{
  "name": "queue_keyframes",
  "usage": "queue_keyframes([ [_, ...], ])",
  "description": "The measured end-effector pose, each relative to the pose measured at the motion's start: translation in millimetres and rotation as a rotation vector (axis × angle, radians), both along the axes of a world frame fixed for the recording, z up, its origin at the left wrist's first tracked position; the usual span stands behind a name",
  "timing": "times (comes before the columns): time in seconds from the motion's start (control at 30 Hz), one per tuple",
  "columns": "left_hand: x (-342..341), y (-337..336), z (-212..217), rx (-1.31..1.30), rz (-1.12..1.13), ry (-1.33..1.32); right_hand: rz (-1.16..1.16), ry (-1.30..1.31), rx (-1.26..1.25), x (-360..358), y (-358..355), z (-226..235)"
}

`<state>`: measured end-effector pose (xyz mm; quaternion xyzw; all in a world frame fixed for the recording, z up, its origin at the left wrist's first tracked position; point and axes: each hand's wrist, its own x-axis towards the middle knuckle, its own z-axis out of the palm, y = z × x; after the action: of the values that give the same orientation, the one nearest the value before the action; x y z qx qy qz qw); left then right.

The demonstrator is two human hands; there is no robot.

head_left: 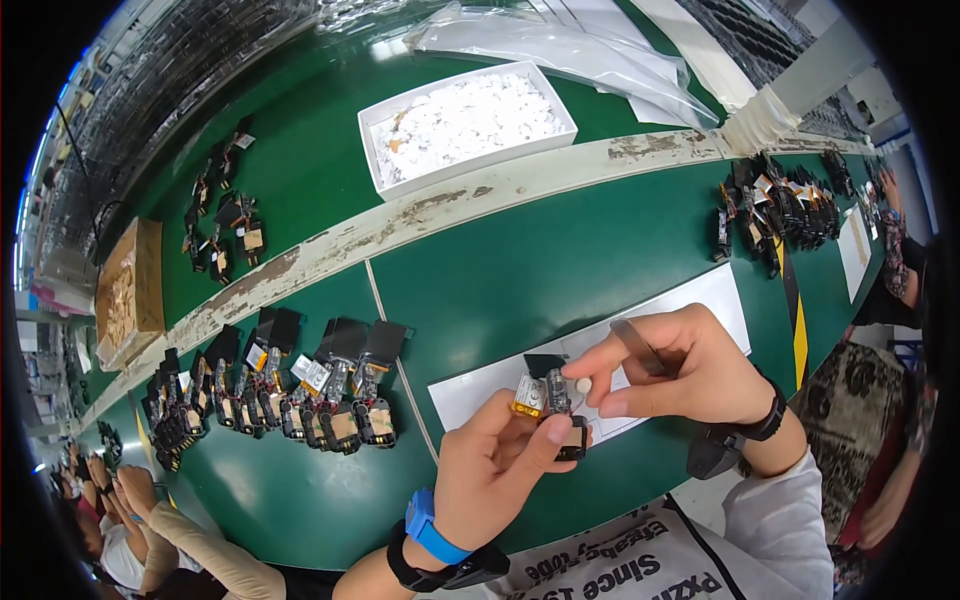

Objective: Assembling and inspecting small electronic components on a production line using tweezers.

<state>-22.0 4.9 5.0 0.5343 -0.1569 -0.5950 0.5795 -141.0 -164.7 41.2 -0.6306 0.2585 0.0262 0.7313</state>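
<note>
My left hand (498, 462) grips a small black electronic assembly (558, 395) between thumb and fingers, over a white sheet (715, 300). A silver battery pouch (527, 396) with a yellow end hangs off its left side. My right hand (690, 370) is closed around a pair of metal tweezers (637, 346), which lie back across the fingers. At its index fingertip, a small round whitish piece (583, 385) is close beside the assembly. Whether that piece touches the assembly I cannot tell. A blue band and a black strap circle my left wrist.
Rows of similar assemblies (340, 425) lie to the left on the green table, with another cluster (780, 210) at the far right. Beyond the worn ledge (440, 208) stands a white box (480, 175) of paper scraps. Other people's arms (190, 540) show at both sides.
</note>
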Motion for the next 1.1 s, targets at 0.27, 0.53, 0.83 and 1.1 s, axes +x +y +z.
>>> queue_keyframes([
  [0.27, 3.0, -0.8, -0.6, 0.01, -0.022, 0.048, 0.057, -0.033, 0.123, 1.2, -2.8, -11.3],
  [0.53, 2.1, -0.9, -1.0, 0.008, -0.01, 0.042, 0.067, -0.083, 0.087, -5.6, 0.4, -22.8],
  [0.83, 8.2, 0.1, 2.0, -0.004, -0.03, 0.21, -0.036, -0.167, -0.129, -5.2, 12.4, -15.0],
  [1.1, 6.1, 7.4, -4.6, -0.129, -0.061, 0.175, 0.099, -0.507, -0.765, -5.0, 14.8, -20.5],
])
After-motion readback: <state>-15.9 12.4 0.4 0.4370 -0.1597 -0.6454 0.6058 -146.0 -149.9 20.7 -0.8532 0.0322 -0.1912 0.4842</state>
